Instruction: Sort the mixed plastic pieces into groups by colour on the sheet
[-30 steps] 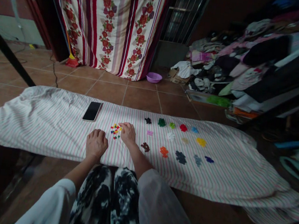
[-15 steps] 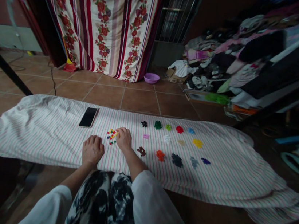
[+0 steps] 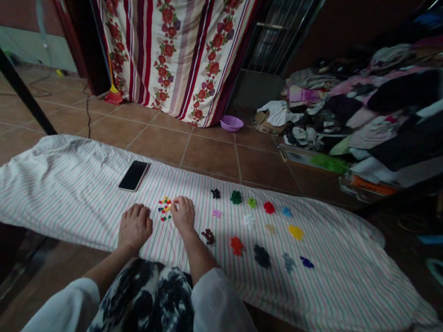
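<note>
My left hand [image 3: 135, 226] rests palm down on the striped cloth, its fingers loosely bent and slightly apart, with nothing visible in it. Just right of it, a loose group of tiny coloured pieces [image 3: 164, 208] in red, yellow, blue and green lies on the cloth. At the right edge of this group, my right hand [image 3: 183, 214] has its thumb and fingertips pinched together; whatever is between them is too small to make out. Nearest to my right forearm is a small brown pile [image 3: 208, 235], and a pink pile [image 3: 217, 214] lies beyond it.
Single-colour piles stand in rows to the right, among them orange [image 3: 236, 246], dark grey [image 3: 262, 256], yellow [image 3: 296, 232] and dark green [image 3: 236, 197]. A phone [image 3: 133, 175] lies at the back left of the striped cloth [image 3: 78, 196]. On the floor beyond sits a purple basin [image 3: 231, 124].
The view has tilted and shifted slightly. My right hand stays at the right edge of the mixed pieces, fingertips drawn back a little. My left hand remains resting on the cloth.
</note>
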Demonstrator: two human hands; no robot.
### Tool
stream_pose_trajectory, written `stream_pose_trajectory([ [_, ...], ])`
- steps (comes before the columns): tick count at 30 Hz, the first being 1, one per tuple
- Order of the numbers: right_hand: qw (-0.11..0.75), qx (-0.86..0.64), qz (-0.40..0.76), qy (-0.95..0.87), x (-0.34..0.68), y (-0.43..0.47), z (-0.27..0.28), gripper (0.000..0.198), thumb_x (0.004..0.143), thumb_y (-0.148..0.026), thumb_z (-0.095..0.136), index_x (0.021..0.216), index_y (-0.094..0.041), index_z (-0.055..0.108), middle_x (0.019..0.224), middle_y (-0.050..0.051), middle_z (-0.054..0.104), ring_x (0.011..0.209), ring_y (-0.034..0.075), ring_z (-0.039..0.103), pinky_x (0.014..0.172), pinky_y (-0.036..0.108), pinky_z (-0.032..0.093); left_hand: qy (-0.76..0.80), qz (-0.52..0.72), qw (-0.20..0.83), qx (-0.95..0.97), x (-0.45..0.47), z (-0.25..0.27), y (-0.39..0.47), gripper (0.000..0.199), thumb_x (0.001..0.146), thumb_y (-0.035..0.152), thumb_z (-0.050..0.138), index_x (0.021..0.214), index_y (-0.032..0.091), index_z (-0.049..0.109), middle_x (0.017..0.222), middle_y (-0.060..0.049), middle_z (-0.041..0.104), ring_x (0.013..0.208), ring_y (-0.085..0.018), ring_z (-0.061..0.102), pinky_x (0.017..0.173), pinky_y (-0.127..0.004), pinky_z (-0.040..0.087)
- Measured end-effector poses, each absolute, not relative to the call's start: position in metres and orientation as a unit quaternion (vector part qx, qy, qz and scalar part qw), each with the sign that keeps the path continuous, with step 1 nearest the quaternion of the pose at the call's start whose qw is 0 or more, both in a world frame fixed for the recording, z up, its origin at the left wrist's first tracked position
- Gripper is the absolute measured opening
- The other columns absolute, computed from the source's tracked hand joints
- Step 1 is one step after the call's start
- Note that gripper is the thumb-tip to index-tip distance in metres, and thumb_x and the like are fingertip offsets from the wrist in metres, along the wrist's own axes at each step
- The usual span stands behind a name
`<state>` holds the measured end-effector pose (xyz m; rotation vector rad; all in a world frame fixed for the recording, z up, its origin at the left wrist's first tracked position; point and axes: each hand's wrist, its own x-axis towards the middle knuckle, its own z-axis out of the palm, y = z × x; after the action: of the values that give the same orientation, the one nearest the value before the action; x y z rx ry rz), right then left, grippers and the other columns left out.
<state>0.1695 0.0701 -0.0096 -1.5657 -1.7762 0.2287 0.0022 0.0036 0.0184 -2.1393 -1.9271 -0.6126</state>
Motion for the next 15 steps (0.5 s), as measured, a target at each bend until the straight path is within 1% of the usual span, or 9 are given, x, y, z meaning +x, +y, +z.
stream_pose_trajectory([
  [5, 0.405, -0.596, 0.103, -0.685, 0.1721, 0.0704, -0.0095, 0.007, 0.082, -0.015, 0.058, 0.081, -0.021, 0.062, 0.087, 0.004, 0.068, 0.089, 0.020, 0.059, 0.087, 0.032, 0.045, -0.651, -0.212, 0.105, -0.721, 0.0023, 0.0169, 0.0041, 0.017, 0.088, 0.020, 0.049, 0.099, 0.018, 0.062, 0.109, -0.011, 0.068, 0.106, -0.028, 0.059, 0.088, -0.040, 0.043],
  [9, 0.443, -0.600, 0.163, -0.646, 0.1758, 0.0720, -0.0083, 0.005, 0.082, -0.023, 0.059, 0.084, -0.023, 0.064, 0.090, 0.003, 0.071, 0.089, 0.019, 0.063, 0.082, 0.029, 0.048, -0.649, -0.219, 0.115, -0.719, 0.0023, 0.0149, 0.0041, 0.018, 0.089, 0.020, 0.049, 0.100, 0.017, 0.063, 0.112, -0.011, 0.068, 0.107, -0.028, 0.059, 0.089, -0.041, 0.042],
  [12, 0.448, -0.623, 0.223, -0.601, 0.1782, 0.0728, -0.0091, 0.009, 0.083, -0.030, 0.059, 0.086, -0.024, 0.065, 0.085, 0.001, 0.072, 0.081, 0.017, 0.066, 0.075, 0.027, 0.050, -0.647, -0.221, 0.116, -0.720, 0.0020, 0.0139, 0.0042, 0.018, 0.089, 0.019, 0.049, 0.101, 0.017, 0.063, 0.112, -0.011, 0.068, 0.107, -0.028, 0.059, 0.089, -0.041, 0.042],
  [15, 0.453, -0.631, 0.256, -0.576, 0.1793, 0.0735, -0.0106, 0.014, 0.084, -0.036, 0.056, 0.084, -0.024, 0.064, 0.079, -0.001, 0.072, 0.074, 0.016, 0.067, 0.072, 0.026, 0.050, -0.651, -0.222, 0.108, -0.718, 0.0021, 0.0146, 0.0042, 0.019, 0.090, 0.020, 0.048, 0.101, 0.017, 0.063, 0.112, -0.012, 0.068, 0.107, -0.028, 0.059, 0.089, -0.041, 0.042],
])
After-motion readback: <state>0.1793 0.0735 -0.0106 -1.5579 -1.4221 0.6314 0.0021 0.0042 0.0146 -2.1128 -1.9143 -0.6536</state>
